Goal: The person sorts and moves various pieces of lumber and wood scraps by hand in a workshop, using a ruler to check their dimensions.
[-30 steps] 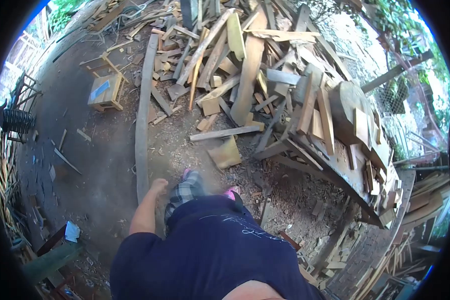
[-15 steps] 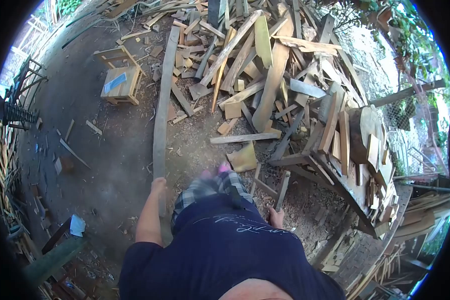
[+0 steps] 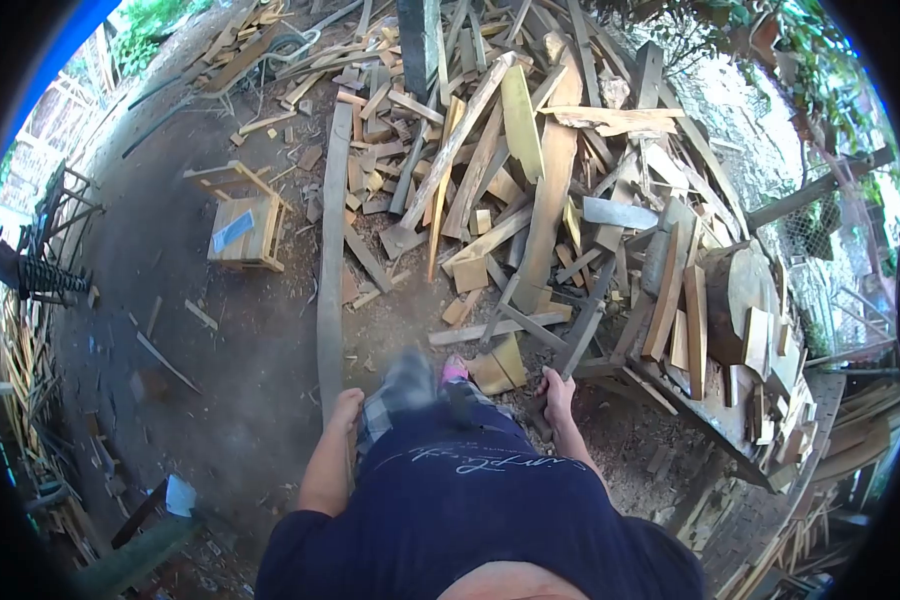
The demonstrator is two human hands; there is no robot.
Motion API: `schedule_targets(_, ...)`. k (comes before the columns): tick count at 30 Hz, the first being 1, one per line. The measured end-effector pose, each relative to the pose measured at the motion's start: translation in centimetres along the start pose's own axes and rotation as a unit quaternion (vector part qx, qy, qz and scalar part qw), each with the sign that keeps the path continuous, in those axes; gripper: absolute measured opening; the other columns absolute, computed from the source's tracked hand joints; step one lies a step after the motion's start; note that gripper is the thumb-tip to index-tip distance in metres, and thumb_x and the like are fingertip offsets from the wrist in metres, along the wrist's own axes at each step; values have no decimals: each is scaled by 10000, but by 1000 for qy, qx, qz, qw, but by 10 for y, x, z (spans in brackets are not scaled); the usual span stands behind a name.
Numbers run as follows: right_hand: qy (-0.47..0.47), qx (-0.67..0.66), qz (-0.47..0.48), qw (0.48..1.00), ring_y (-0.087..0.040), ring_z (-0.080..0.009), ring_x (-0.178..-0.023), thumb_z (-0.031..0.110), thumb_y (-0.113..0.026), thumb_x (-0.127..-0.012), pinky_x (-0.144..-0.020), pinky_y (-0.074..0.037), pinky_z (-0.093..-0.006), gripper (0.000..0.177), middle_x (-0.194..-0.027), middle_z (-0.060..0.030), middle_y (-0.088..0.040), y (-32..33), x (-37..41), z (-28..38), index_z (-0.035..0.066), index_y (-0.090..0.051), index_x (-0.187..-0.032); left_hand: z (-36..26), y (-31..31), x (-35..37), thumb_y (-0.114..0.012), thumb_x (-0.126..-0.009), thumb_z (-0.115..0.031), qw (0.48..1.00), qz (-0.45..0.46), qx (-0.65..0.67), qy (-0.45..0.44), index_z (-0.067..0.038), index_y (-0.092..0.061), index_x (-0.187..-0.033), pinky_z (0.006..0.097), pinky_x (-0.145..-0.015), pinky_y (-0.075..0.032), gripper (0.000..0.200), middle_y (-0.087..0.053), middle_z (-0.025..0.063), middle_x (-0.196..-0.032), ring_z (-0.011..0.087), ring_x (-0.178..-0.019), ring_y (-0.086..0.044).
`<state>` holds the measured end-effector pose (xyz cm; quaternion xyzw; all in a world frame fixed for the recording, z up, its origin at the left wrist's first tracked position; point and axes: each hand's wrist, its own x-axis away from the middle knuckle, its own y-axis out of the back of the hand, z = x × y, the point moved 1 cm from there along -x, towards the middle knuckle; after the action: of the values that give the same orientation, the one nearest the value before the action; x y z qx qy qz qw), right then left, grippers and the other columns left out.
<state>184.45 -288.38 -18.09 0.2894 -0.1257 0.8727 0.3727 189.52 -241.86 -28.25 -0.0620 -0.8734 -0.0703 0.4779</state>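
Observation:
My right hand (image 3: 558, 390) is closed round the near end of a grey wooden frame (image 3: 585, 325). A crossbar links its two bars, and it stretches forward over the loose wood. My left hand (image 3: 347, 408) hangs curled into a fist beside a long plank (image 3: 333, 230). This plank seems to lie on the ground, running away from me. Whatever the left fist may hold is hidden. Between my hands show my blurred checked shorts and a pink shoe (image 3: 455, 368), near a tan board piece (image 3: 499, 366).
A large heap of boards and offcuts (image 3: 490, 170) fills the ground ahead, with an upright post (image 3: 420, 50) in it. A bench loaded with wood pieces (image 3: 695, 400) stands on the right. A small wooden chair (image 3: 245, 240) stands at left on bare dirt (image 3: 240, 350).
The view has moved forward. My right hand has swung forward and up with the wooden frame. My left fist has passed from the plank's left side to its right.

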Motion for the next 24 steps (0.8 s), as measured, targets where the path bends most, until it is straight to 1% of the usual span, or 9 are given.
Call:
schedule_targets(4,1,-3,5,1000,-456,-128,-412,116,-606,-806,-383,-407,-291,155,-547,-9,-469,-38,-48,7,93,-480,-718,-42,-13,-12,-571,-861,-130,991,-114,64,-34,-71,-636,-896,272,-626,-437,95,-593,12,-807,114,-714,-551)
schedule_targets(7,-17,7,-2,1000,-448,-124,-396,100,-585,-803,-369,-393,-285,129,-532,-7,-465,-62,-74,1,87,-481,-726,-35,2,-40,-587,-872,-125,989,-101,74,-75,-23,-590,-1117,265,-606,-467,266,-629,21,-840,117,-679,-578)
schedule_targets(9,-5,17,-5,1000,-460,-129,-376,79,-573,-801,-350,-368,-285,84,-551,-32,-493,-74,-94,-16,31,-518,-843,-14,30,-65,-575,-890,-180,997,-11,45,-54,-26,-636,-1064,300,-784,-466,241,-642,76,-952,184,-850,-595)
schedule_targets(11,-13,28,-14,999,-468,-134,-378,79,-575,-794,-351,-370,-287,97,-553,-37,-502,-88,-102,-20,25,-523,-856,18,60,-100,-553,-890,-168,998,14,33,-45,-31,-645,-988,332,-727,-488,192,-637,74,-886,207,-788,-600)
schedule_targets(15,-51,96,-62,992,-469,-135,-381,94,-582,-789,-363,-394,-293,92,-527,-27,-488,-113,-125,-43,30,-517,-802,-55,79,-99,-516,-884,-138,992,-38,-104,55,-41,-639,-900,382,-662,-506,157,-629,79,-838,236,-735,-603)
schedule_targets(17,-90,114,-73,987,-469,-142,-384,103,-591,-784,-365,-405,-299,119,-539,-33,-487,-123,-133,-47,28,-522,-845,-72,97,-123,-497,-868,-105,989,-35,-5,141,-63,-631,-857,389,-520,-481,140,-602,62,-764,219,-626,-584)
schedule_targets(19,-117,107,-94,983,-469,-142,-389,101,-590,-784,-365,-406,-297,124,-547,-34,-487,-140,-138,-39,34,-518,-860,-144,107,-141,-487,-852,-76,982,-30,-93,164,-83,-621,-841,328,-405,-403,134,-557,31,-696,169,-534,-542)
schedule_targets(21,-151,88,-112,978,-476,-139,-408,103,-595,-789,-372,-410,-293,150,-566,-35,-489,-154,-146,-36,51,-512,-903,-210,109,-167,-505,-845,-82,995,-37,-47,83,-99,-596,-840,270,-350,-318,93,-506,-4,-645,112,-481,-493)
schedule_targets(24,-179,112,-121,970,-477,-135,-415,111,-606,-793,-377,-404,-288,152,-570,-26,-491,-169,-158,-28,54,-509,-895,-319,96,-201,-523,-863,-112,994,-77,-69,28,-97,-584,-912,243,-372,-335,79,-522,-6,-664,100,-498,-497)
